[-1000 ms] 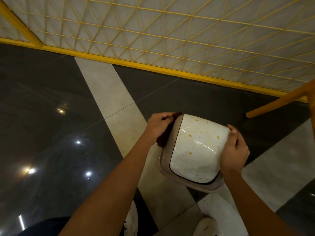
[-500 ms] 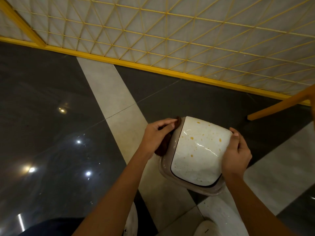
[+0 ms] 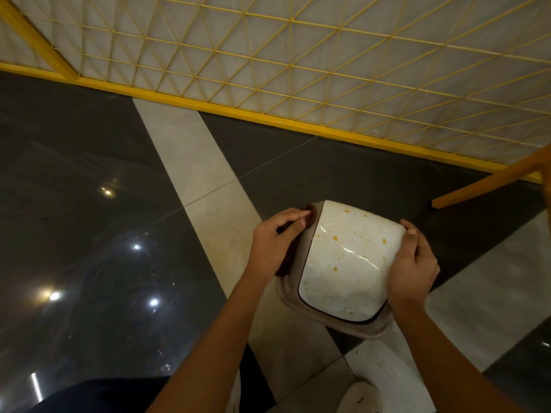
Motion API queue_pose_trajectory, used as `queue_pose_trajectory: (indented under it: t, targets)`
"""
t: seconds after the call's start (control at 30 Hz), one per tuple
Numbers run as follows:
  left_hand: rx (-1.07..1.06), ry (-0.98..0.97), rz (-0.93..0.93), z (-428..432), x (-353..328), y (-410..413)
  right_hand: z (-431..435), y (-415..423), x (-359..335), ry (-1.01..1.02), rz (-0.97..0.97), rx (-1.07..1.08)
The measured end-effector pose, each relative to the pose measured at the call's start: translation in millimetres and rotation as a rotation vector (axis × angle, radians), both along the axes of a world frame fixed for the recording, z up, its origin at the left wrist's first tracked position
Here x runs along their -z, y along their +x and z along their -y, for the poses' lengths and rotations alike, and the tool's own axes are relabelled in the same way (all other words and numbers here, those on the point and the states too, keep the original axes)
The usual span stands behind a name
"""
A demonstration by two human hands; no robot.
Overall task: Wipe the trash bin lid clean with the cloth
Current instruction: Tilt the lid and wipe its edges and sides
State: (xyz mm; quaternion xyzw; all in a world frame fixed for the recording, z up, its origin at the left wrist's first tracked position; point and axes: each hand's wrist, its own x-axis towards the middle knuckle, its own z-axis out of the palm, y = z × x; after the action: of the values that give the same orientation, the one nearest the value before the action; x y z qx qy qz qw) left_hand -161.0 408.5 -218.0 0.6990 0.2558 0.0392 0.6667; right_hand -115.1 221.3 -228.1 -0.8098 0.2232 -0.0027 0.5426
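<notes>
The trash bin lid (image 3: 350,263) is a white swing flap in a grey-brown rim, spattered with orange-brown spots. It is held up in the air over the floor. My left hand (image 3: 272,245) presses a dark brown cloth (image 3: 287,257) against the lid's left rim; most of the cloth is hidden under my fingers. My right hand (image 3: 413,266) grips the lid's right edge, thumb lying on the white flap.
The floor has glossy dark tiles (image 3: 89,234) crossed by pale tile strips (image 3: 190,162). A yellow lattice screen (image 3: 298,55) stands ahead. An orange wooden leg (image 3: 489,183) slants in at the right. A white bin body (image 3: 384,380) sits below the lid.
My left hand has slid a little forward along the lid's left rim with the cloth. The lid has tilted slightly. My right hand keeps its grip.
</notes>
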Motion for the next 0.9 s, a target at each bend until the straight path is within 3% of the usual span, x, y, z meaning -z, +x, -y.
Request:
queue_pose_trajectory:
  t: [0.23, 0.4, 0.57, 0.73, 0.9]
  targets:
    - [-0.006, 0.081, 0.067, 9.8, -1.5, -17.7, 0.9, -1.3, 2.2, -0.004, 0.007, -0.006]
    - [-0.053, 0.019, -0.104, -0.6, 9.3, -9.6, 0.6, -0.3, 2.5, -0.007, 0.013, -0.008]
    - [-0.081, 0.017, -0.009, 11.3, 3.3, -22.2, 0.8, -0.9, 0.9, -0.003, 0.011, -0.007]
    - [-0.076, -0.001, -0.174, 1.0, 10.7, -10.6, 1.0, -1.2, 0.9, -0.013, 0.027, -0.006]
    - [-0.076, -0.048, -0.106, 4.0, 4.2, -9.9, 0.8, -1.3, 1.1, 0.000, 0.015, -0.006]
